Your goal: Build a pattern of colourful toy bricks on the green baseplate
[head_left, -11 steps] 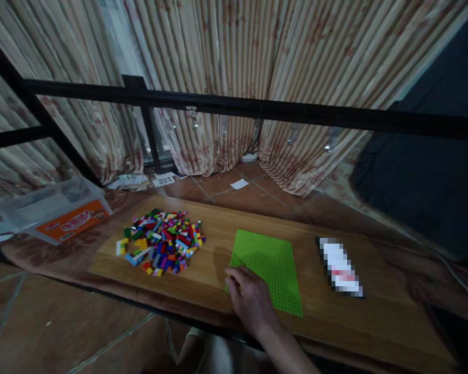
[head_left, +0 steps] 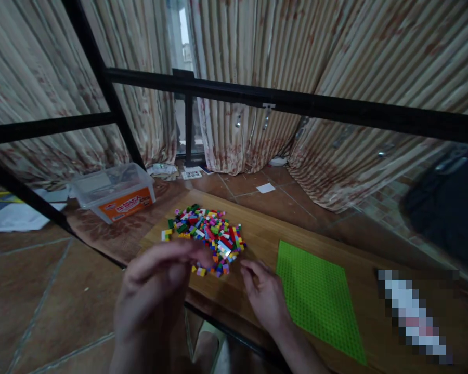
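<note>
A mixed pile of small coloured toy bricks (head_left: pixel 208 231) lies on the left part of the wooden board. My left hand (head_left: pixel 159 275) is raised close to the camera in front of the pile, hiding some of it. Its fingers are stretched forward over the thumb, and no brick shows in them. Just right of the pile, my right hand (head_left: pixel 263 288) has its fingers curled and pressed together; whatever they may hold is hidden. A bright green studded baseplate (head_left: pixel 317 296) lies flat to the right of that hand.
Behind the pile to the left stands a clear plastic box (head_left: pixel 113 184) with an orange label. At the right end of the wooden board (head_left: pixel 253 306) lies a blurred-out white object (head_left: pixel 413 311). A dark metal rail (head_left: pixel 288 96) and curtains (head_left: pixel 234 140) are beyond.
My left hand has come into view at the lower left. My right hand has moved off the baseplate toward the brick pile. The view has turned left.
</note>
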Action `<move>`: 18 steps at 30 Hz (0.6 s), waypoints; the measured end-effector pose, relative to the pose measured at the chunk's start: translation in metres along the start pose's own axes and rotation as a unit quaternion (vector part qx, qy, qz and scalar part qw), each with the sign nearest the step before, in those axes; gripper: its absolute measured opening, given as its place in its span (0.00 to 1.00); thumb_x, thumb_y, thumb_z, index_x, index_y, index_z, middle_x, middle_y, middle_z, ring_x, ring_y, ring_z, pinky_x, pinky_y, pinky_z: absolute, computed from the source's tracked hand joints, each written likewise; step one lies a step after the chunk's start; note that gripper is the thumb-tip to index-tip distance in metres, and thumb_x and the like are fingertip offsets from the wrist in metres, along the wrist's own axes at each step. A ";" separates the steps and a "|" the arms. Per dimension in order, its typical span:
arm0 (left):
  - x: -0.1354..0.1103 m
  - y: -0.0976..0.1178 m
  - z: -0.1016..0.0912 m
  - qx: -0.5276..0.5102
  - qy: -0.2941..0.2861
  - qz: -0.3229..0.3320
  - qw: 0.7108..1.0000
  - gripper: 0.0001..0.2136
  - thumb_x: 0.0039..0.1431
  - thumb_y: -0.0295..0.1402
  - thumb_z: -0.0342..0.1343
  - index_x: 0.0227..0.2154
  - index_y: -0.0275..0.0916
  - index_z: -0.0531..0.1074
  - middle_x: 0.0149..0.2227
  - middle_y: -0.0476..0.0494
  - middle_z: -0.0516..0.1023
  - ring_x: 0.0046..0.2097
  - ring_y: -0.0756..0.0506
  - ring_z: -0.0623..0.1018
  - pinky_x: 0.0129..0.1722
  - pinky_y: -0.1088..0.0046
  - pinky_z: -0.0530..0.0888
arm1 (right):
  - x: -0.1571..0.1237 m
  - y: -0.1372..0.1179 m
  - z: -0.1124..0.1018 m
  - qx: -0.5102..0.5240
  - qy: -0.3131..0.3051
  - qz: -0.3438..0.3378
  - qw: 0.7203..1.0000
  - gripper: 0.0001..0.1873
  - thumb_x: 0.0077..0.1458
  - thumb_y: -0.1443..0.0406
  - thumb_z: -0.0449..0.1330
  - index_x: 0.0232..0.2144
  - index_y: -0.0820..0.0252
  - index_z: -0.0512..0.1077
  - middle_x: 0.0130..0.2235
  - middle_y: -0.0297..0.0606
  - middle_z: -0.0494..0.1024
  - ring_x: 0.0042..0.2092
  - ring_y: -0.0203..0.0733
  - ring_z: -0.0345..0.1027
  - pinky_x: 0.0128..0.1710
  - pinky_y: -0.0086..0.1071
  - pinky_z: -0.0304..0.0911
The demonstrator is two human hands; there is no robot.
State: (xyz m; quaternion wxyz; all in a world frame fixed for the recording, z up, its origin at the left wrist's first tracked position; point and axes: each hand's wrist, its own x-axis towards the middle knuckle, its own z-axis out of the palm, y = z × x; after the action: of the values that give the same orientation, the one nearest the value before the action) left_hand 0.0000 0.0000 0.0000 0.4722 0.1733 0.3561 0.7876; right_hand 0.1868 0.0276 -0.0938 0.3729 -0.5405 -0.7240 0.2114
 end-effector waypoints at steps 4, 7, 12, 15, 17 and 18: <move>0.052 0.001 -0.021 -0.057 0.146 -0.080 0.984 0.07 0.52 0.20 0.51 0.28 0.33 0.74 0.26 0.45 0.75 0.27 0.54 0.74 0.29 0.82 0.73 | 0.052 -0.025 0.020 -0.041 -0.021 -0.005 0.999 0.11 0.59 0.64 0.53 0.42 0.55 0.73 0.41 0.38 0.76 0.41 0.41 0.70 0.41 0.32 0.64; 0.070 0.008 -0.040 -0.089 0.186 -0.062 0.977 0.08 0.54 0.22 0.50 0.30 0.32 0.75 0.27 0.45 0.75 0.28 0.53 0.75 0.30 0.80 0.74 | 0.093 -0.041 0.040 -0.121 -0.054 -0.046 0.990 0.14 0.58 0.64 0.55 0.46 0.56 0.72 0.43 0.40 0.74 0.44 0.44 0.68 0.45 0.34 0.62; 0.074 0.023 -0.061 -0.123 0.194 -0.055 0.972 0.08 0.55 0.22 0.50 0.32 0.31 0.74 0.28 0.45 0.75 0.29 0.53 0.75 0.30 0.79 0.74 | 0.127 -0.051 0.073 -0.225 -0.087 -0.060 0.969 0.16 0.58 0.61 0.56 0.47 0.59 0.73 0.44 0.44 0.72 0.49 0.48 0.63 0.52 0.37 0.58; 0.078 0.025 -0.067 -0.142 0.215 -0.075 0.963 0.08 0.54 0.21 0.50 0.33 0.31 0.74 0.28 0.46 0.75 0.28 0.53 0.75 0.28 0.79 0.73 | 0.133 -0.060 0.088 -0.236 -0.111 -0.082 0.962 0.15 0.58 0.61 0.56 0.46 0.57 0.74 0.43 0.43 0.72 0.48 0.48 0.62 0.52 0.38 0.57; 0.081 0.026 -0.069 -0.155 0.215 -0.079 0.961 0.08 0.54 0.21 0.50 0.33 0.31 0.74 0.28 0.46 0.75 0.28 0.53 0.74 0.28 0.79 0.74 | 0.136 -0.069 0.098 -0.232 -0.133 -0.113 0.957 0.16 0.57 0.60 0.58 0.46 0.55 0.74 0.43 0.42 0.72 0.48 0.47 0.62 0.51 0.38 0.57; 0.082 0.027 -0.070 -0.159 0.211 -0.080 0.961 0.08 0.54 0.22 0.50 0.33 0.32 0.74 0.28 0.46 0.75 0.28 0.53 0.74 0.29 0.79 0.74 | 0.138 -0.073 0.103 -0.230 -0.143 -0.129 0.954 0.16 0.56 0.60 0.58 0.47 0.55 0.74 0.43 0.42 0.72 0.48 0.47 0.62 0.51 0.39 0.57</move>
State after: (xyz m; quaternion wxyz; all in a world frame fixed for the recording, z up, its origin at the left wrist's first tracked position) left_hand -0.0998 0.0349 -0.0340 0.4694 -0.1038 0.3307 0.8121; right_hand 0.0426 0.1434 -0.0643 0.1547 -0.4779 -0.8623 0.0648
